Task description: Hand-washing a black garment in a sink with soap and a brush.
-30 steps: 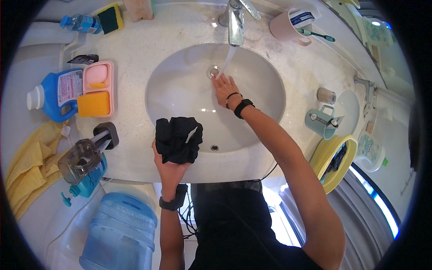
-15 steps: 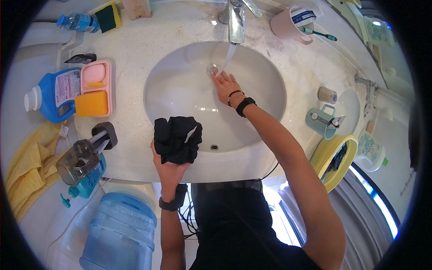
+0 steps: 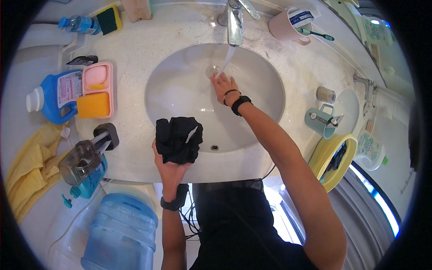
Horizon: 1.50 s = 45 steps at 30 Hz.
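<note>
Water runs from the chrome faucet (image 3: pixel 235 29) into the white sink basin (image 3: pixel 180 85). My right hand (image 3: pixel 223 86) reaches down by the drain (image 3: pixel 212 70), its fingers apart and empty, the fingertips at the falling stream. Over the sink's near left rim, my left hand (image 3: pixel 167 168) grips a bunched black cloth (image 3: pixel 178 139) with a small white tag on it. The cloth hides most of my left fingers.
On the left stand a blue detergent jug (image 3: pixel 58 96), a pink soap tray (image 3: pixel 111 87), a toothbrush holder (image 3: pixel 108 135) and a teal pump bottle (image 3: pixel 92 182). A pink cup (image 3: pixel 281 27), a teal mug (image 3: pixel 317 120) and a yellow bin (image 3: pixel 317 162) are on the right.
My right hand has shifted very slightly left at the stream. My left hand keeps the black cloth in nearly the same place, and the water still runs.
</note>
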Motion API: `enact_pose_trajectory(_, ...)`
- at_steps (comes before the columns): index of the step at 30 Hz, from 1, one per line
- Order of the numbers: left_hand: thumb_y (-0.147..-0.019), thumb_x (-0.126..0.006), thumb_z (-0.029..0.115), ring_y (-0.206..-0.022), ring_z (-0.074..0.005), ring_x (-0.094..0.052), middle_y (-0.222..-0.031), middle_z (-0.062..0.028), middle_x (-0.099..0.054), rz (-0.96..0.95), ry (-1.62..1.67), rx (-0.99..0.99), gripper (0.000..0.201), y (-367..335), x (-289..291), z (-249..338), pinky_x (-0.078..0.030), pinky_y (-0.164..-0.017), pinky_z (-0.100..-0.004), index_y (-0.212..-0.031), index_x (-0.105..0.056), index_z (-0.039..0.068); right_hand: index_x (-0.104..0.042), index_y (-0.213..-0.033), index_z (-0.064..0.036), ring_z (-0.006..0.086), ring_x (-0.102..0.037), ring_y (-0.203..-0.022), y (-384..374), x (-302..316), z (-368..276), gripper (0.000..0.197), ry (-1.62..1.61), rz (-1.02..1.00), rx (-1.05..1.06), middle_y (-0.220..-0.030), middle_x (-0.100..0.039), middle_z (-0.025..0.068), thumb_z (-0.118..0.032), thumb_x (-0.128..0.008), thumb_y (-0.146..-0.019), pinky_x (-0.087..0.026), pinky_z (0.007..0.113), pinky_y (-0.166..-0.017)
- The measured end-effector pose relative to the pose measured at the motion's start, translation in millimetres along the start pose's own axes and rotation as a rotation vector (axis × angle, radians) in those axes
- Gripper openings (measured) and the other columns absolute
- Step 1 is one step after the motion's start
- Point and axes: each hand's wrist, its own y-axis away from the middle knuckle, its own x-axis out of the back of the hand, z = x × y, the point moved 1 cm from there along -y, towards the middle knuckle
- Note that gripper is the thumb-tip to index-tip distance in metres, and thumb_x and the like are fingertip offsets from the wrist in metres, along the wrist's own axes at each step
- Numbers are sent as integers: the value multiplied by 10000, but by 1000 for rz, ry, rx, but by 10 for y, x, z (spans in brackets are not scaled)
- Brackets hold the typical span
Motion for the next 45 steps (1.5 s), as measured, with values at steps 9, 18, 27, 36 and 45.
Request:
enact_pose_trajectory(9,-508,-809,-125,-1144,-236,-590,-1301,-124,-547,-106,-27,-123,1016,-12,-8,-15,-495,-993,-369,-1409,-366,36,-521,-1373,-84,337,-387,-1400,137,207,31,472,58,22,46,-1457,-464,193,-111,-509,-902,-376,543,-1081)
enact_pose_trajectory(18,-479,-788,-64,-1133,-241,-595,-1246,-132,-585,11,-74,-123,968,19,-210,305,-476,-983,-366,-1367,-406,-9,-579,-1314,-113,231,-655,-1052,1479,892,-477,414,-1288,-47,378,-1143,-682,98,-392,-524,-1013,-532,365,-879)
enact_pose_trajectory(27,-660,-861,230,-1371,-446,-240,-1417,-309,-299,-23,-463,-418,779,-279,-821,344,-316,-1091,-519,-1338,-493,121,-429,-1411,-30,194,-539,-1210,1351,925,-184,586,-1800,191,346,-1287,-581,97,-401,-589,-987,-480,357,-982)
enact_pose_trajectory(36,-827,-757,90,-792,-182,-646,-839,-47,-648,-373,-353,-458,232,-651,-729,549,-468,-698,-326,-955,-567,51,-582,-1131,18,324,-651,-995,1582,806,227,425,-1123,786,-142,-1121,-640,204,-174,-735,-783,-534,399,-830)
enact_pose_trajectory(45,-885,-703,21,-866,-110,-628,-937,-34,-612,-424,-120,-275,209,-394,-304,571,-548,-715,-240,-945,-503,32,-582,-1186,-94,289,-692,-840,1953,494,585,516,-1470,563,-124,-921,-694,166,-14,-689,-688,-558,365,-722)
